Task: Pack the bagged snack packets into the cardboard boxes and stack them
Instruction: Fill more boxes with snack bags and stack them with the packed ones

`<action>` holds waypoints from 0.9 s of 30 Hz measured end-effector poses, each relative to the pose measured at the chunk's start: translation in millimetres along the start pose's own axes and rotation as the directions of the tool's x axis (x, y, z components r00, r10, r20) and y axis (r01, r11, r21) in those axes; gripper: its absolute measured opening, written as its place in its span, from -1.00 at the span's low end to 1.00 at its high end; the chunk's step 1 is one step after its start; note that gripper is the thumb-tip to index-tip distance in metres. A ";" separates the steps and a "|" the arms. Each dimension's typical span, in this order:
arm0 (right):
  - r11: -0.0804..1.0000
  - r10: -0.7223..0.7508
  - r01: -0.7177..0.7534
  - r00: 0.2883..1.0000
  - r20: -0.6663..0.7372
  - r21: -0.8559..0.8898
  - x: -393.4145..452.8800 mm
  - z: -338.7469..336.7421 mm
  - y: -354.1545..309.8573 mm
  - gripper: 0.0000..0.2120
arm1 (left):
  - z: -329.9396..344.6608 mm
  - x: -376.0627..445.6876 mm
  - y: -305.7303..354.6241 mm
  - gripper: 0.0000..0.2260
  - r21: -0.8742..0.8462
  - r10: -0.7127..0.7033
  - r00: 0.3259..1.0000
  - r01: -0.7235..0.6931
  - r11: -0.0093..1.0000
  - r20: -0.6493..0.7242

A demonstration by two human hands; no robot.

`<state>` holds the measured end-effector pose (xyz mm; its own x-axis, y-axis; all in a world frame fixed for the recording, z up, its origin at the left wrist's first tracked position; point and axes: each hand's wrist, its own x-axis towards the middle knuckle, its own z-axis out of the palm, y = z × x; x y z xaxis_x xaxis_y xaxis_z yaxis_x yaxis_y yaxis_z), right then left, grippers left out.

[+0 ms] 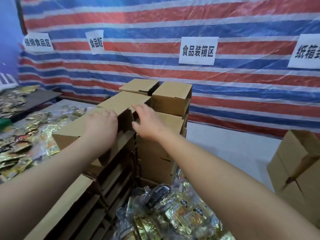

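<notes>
A tall stack of brown cardboard boxes (pixel 155 153) fills the middle of the head view. My left hand (pixel 102 123) lies flat on the top of the uppermost near box (pixel 72 127), fingers spread. My right hand (pixel 147 120) reaches over the gap beside that box, fingers relaxed and touching the top of the neighbouring box (pixel 173 122). Two more closed boxes (pixel 171 97) sit higher at the back of the stack. Bagged snack packets (pixel 173 213) in clear plastic lie in a heap below my right forearm.
Loose gold snack packets (pixel 22 144) cover the table on the left. Another cardboard box (pixel 297 163) stands at the right on a pale floor. A red, white and blue striped tarp (pixel 173 23) with white paper signs hangs behind everything.
</notes>
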<state>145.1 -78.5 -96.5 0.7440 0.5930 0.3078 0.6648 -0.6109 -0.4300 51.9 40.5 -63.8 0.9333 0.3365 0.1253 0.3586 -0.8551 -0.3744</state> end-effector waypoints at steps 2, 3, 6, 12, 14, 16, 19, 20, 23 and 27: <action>0.999 -0.051 0.049 0.996 -0.067 -0.019 0.8 -21.6 -5.5 -0.39 | -26.9 -3.6 -7.9 -0.76 -0.021 0.034 0.999 -0.035 0.999 -0.030; 0.996 -0.083 0.081 0.993 -0.089 -0.032 -0.5 -34.9 -7.3 -0.39 | -42.9 -5.8 -10.8 -0.81 -0.026 0.063 0.997 -0.065 0.998 -0.050; 0.993 -0.116 0.117 0.991 -0.070 0.012 -12.1 -80.5 -7.3 -0.58 | -90.6 -11.6 -8.4 -0.84 -0.062 0.176 0.978 -0.184 0.981 -0.114; 0.991 0.068 -0.072 0.997 -0.040 -0.110 -69.6 -153.7 26.8 -0.86 | -129.2 -7.3 43.2 -0.83 -0.317 0.413 0.901 -0.434 0.843 -0.133; 0.965 0.188 -0.190 0.982 -0.026 -0.182 -102.9 -164.5 51.8 -0.87 | -118.4 -9.7 79.7 -0.85 -0.388 0.460 0.868 -0.495 0.778 -0.187; 0.925 0.317 -0.313 0.948 -0.017 -0.213 -143.5 -164.3 82.1 -0.88 | -95.6 -18.9 123.2 -0.82 -0.476 0.501 0.834 -0.546 0.689 -0.232; 0.845 0.480 -0.470 0.877 -0.024 -0.256 -213.2 -141.4 126.2 -0.89 | -52.5 -43.9 183.4 -0.75 -0.600 0.587 0.789 -0.561 0.570 -0.180; 0.813 0.532 -0.515 0.847 -0.014 -0.271 -238.2 -128.0 138.5 -0.90 | -35.7 -55.5 200.8 -0.73 -0.612 0.628 0.763 -0.572 0.546 -0.153; 0.705 0.676 -0.635 0.737 0.028 -0.315 -311.8 -82.3 165.6 -0.91 | 17.9 -96.4 246.8 -0.70 -0.631 0.720 0.686 -0.606 0.484 -0.106; 0.637 0.756 -0.703 0.650 0.079 -0.316 -385.9 -34.4 178.0 -0.90 | 78.5 -145.0 289.8 -0.68 -0.665 0.794 0.603 -0.622 0.412 -0.072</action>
<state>-21.4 -434.1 -262.6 0.9808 -0.0346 -0.1918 -0.0777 -0.9720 -0.2220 18.9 -225.1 -262.6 0.8492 -0.5047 -0.1553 -0.4206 -0.8243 0.3790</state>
